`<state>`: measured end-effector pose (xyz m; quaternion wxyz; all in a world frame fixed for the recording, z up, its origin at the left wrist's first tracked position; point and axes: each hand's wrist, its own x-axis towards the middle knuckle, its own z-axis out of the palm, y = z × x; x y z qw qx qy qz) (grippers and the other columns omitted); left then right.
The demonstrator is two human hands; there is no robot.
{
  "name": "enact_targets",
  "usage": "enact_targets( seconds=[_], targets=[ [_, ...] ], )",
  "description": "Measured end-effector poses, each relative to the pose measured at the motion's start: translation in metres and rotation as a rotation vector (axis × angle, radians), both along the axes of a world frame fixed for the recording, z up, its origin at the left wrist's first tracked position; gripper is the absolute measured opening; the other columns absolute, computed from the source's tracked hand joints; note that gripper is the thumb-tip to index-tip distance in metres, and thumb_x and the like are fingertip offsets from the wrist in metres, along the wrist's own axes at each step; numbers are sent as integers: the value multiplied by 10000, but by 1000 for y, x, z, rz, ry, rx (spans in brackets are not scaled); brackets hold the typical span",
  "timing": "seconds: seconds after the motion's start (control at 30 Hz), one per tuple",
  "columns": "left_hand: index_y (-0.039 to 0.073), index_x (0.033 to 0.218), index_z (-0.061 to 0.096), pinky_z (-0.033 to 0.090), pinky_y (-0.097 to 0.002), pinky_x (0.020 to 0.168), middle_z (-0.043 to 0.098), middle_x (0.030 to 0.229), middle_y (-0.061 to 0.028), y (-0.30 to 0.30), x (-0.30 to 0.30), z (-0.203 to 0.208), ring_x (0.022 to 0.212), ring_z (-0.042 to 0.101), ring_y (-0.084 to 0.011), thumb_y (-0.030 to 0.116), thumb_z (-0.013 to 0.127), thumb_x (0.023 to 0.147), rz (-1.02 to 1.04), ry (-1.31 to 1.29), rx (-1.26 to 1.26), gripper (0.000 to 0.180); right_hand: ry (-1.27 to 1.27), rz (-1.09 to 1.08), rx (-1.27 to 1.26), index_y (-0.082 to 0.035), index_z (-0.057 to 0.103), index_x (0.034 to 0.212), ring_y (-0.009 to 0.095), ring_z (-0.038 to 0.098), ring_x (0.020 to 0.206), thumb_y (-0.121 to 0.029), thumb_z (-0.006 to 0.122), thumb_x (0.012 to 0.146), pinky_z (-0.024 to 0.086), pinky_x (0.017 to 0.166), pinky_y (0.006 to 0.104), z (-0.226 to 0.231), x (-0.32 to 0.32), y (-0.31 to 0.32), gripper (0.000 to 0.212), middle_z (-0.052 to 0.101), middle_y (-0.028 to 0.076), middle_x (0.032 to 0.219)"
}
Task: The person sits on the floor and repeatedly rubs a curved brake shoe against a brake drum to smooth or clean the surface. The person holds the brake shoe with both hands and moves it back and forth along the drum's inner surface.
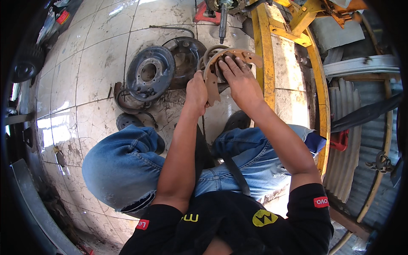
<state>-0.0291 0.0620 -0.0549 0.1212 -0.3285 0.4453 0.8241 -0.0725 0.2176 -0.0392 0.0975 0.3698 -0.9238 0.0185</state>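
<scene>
A curved, rust-brown brake shoe (211,80) is raised in front of me, above the tiled floor. My left hand (196,94) is closed round its near left part, fingers wrapped behind it. My right hand (239,78) lies across the shoe's upper middle, fingers stretched out flat; whatever is under the palm is hidden. Just left of my left hand, a black round backing plate (151,73) leans against a second dark backing plate (187,53). Beside them on the floor is another curved shoe (123,101), partly covered by the front plate.
A yellow metal frame (264,55) stands close to my right arm. Ahead, a dark metal shaft (222,25) points down towards me, with a red stand (207,13) beside it. A wheel (27,63) lies far left. Corrugated sheets (346,127) are at the right.
</scene>
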Motion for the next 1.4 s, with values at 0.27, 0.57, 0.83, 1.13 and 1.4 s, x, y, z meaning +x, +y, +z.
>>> enact_targets(
  seconds=[0.27, 0.57, 0.83, 1.13, 1.4],
  targets=[
    [92, 1069, 628, 466, -332, 478, 612, 847, -46, 3, 0, -3, 660, 607, -165, 387, 424, 981, -5, -6, -12, 369, 0, -55, 86, -48, 501, 1397, 426, 530, 1268, -86, 525, 892, 433, 1060, 463, 5, 8, -7, 506, 495, 162, 1450],
    [90, 1056, 624, 478, -344, 511, 605, 845, -54, 2, 0, 0, 664, 597, -164, 370, 412, 988, -22, -27, -28, 357, -30, 27, 26, -47, 498, 1391, 385, 523, 1288, -80, 519, 889, 418, 1074, 465, 5, 9, -7, 503, 530, 144, 1420],
    [91, 1047, 629, 459, -334, 482, 615, 858, -49, 0, 0, -2, 676, 611, -157, 378, 411, 986, -5, 12, -5, 365, -107, 33, -23, -51, 500, 1388, 391, 503, 1303, -60, 516, 880, 397, 1099, 468, 5, 4, -1, 509, 507, 146, 1442],
    [94, 1066, 635, 432, -316, 482, 618, 824, -34, 0, 1, 3, 666, 608, -148, 397, 409, 984, -15, -26, -32, 387, -127, 30, -1, -56, 500, 1389, 408, 500, 1299, -33, 528, 870, 414, 1085, 464, 8, 10, -5, 520, 491, 148, 1455],
    [85, 1091, 626, 455, -325, 492, 627, 856, -43, -1, 0, -5, 665, 609, -163, 403, 418, 983, -22, 23, -9, 395, -98, 36, -1, -80, 487, 1406, 424, 508, 1286, -43, 516, 885, 426, 1073, 472, 5, 4, 2, 523, 480, 139, 1467]
  ],
)
